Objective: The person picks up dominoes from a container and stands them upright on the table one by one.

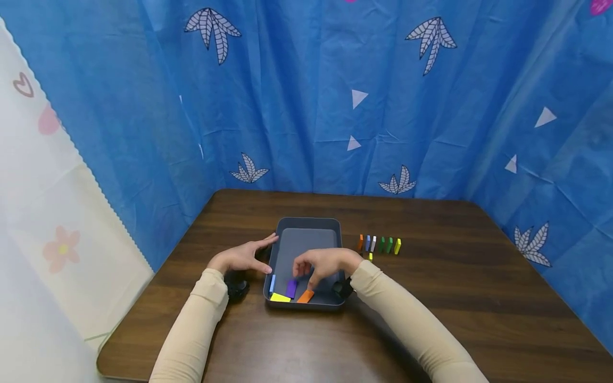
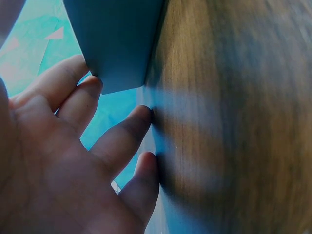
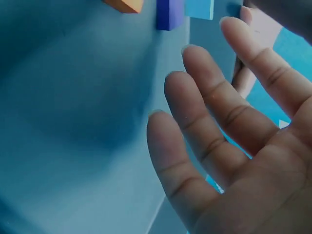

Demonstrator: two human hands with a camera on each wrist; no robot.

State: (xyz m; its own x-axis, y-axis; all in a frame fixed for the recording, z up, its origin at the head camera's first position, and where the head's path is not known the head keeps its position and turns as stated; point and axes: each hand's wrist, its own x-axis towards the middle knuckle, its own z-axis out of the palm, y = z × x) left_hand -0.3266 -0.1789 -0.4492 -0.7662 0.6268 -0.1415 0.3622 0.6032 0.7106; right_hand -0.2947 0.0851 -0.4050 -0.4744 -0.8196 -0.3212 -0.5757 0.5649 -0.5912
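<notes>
A dark grey tray (image 1: 307,239) sits on the table. My left hand (image 1: 246,257) is at its left side with thumb and fingers spread; in the left wrist view, fingertips (image 2: 93,84) meet the tray's outer wall and others rest on the table. Over the tray, my right hand (image 1: 322,263) hovers with loosely bent fingers, holding nothing that I can see. Its thumb appears close to an orange block (image 1: 305,296); whether they touch I cannot tell. Beside that lie a purple block (image 1: 291,289), a yellow block (image 1: 280,298) and a light blue block (image 1: 272,283) along the left wall.
Right of the tray, several small blocks stand in a row on the table, from an orange one (image 1: 361,242) to a yellow one (image 1: 397,246). A tiny yellow block (image 1: 371,256) is in front of them. A blue curtain (image 1: 306,106) hangs behind the table's far edge.
</notes>
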